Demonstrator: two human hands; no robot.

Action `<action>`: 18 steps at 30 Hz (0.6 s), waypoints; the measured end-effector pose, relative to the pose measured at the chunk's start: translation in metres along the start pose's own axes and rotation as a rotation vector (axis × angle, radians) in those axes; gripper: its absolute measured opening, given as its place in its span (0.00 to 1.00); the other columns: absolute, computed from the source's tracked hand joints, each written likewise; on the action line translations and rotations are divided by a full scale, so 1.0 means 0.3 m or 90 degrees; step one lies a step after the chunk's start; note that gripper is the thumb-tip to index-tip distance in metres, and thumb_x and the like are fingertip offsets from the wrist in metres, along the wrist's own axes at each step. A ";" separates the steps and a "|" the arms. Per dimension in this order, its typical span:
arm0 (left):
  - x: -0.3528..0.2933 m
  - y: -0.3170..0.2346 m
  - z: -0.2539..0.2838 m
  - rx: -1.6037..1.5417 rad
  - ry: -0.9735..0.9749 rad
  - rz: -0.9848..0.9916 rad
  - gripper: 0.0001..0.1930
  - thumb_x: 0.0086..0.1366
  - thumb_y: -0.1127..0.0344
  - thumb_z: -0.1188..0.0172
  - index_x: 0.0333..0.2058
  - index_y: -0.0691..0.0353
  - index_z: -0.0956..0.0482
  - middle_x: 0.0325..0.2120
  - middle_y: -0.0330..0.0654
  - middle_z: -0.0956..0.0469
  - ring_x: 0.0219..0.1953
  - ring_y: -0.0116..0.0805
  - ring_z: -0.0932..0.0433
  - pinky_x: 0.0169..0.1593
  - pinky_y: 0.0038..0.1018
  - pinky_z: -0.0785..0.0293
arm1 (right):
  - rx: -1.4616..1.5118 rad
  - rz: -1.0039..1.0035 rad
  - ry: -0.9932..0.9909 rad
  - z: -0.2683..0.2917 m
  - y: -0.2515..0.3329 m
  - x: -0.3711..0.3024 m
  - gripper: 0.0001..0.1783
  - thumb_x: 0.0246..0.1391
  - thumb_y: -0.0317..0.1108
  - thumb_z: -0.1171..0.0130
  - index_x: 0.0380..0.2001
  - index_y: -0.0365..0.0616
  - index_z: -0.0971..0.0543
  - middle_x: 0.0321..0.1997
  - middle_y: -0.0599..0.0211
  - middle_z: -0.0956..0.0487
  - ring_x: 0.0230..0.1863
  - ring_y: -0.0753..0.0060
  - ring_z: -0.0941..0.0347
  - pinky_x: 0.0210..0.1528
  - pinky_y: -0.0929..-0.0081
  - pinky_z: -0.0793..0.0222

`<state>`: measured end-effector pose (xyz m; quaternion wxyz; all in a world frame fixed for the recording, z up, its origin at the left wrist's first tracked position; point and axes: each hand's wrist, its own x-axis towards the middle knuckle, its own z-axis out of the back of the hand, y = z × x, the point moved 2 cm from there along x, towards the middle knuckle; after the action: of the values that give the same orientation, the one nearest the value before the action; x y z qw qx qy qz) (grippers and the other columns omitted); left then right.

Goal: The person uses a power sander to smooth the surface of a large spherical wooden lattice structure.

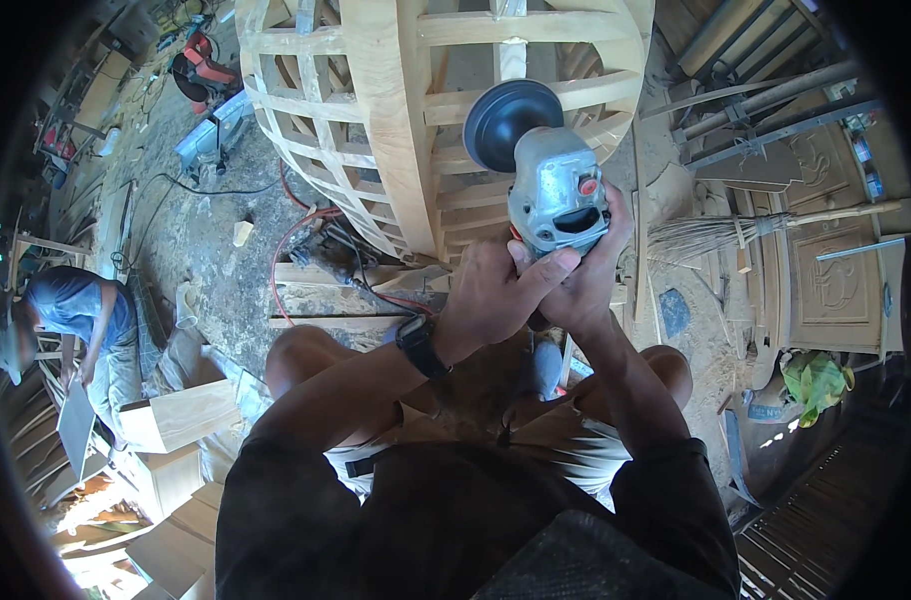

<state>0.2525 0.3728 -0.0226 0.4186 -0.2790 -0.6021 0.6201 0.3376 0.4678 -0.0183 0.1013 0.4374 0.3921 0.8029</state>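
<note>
An angle grinder (561, 185) with a grey metal head and a round black pad (511, 122) is held out in front of me. My right hand (601, 270) wraps its body from the right. My left hand (488, 295), with a dark watch on the wrist, closes around it from the left; its fingertips are hidden. Beyond stands a curved wooden lattice frame (391, 120) of ribs and crosswise slats. The pad overlaps its right part, and I cannot tell whether they touch.
A red power saw (204, 70) stands at the far left. Red hose (276, 255) and dark cables cross the floor. Another person (81, 310) bends over boards at left. On the right are a twig broom (721, 232), carved wooden panels (836, 285) and a leafy plant (814, 385).
</note>
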 end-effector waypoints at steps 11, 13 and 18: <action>0.051 -0.042 0.007 -0.044 -0.023 0.000 0.23 0.67 0.48 0.40 0.38 0.68 0.19 0.20 0.45 0.20 0.24 0.28 0.22 0.30 0.30 0.27 | -0.020 -0.033 -0.023 0.019 0.017 0.053 0.56 0.45 0.38 0.24 0.65 0.33 0.52 0.57 0.50 0.40 0.56 0.61 0.33 0.56 0.62 0.33; 0.040 -0.046 0.005 -0.052 -0.017 -0.012 0.24 0.67 0.47 0.40 0.38 0.69 0.19 0.19 0.45 0.21 0.24 0.26 0.23 0.29 0.30 0.28 | 0.000 -0.033 -0.015 0.020 0.024 0.050 0.55 0.45 0.37 0.24 0.65 0.32 0.52 0.57 0.50 0.40 0.57 0.61 0.33 0.56 0.63 0.33; 0.030 -0.050 0.003 -0.039 0.021 0.033 0.31 0.69 0.39 0.47 0.43 0.69 0.20 0.28 0.38 0.20 0.32 0.23 0.27 0.35 0.27 0.29 | 0.015 -0.065 -0.005 0.027 0.037 0.053 0.55 0.46 0.37 0.25 0.65 0.32 0.52 0.56 0.50 0.38 0.55 0.61 0.32 0.56 0.63 0.33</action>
<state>0.2501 0.3788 -0.0065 0.4031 -0.3174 -0.6066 0.6073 0.3364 0.4727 0.0020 0.1388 0.4212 0.4227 0.7903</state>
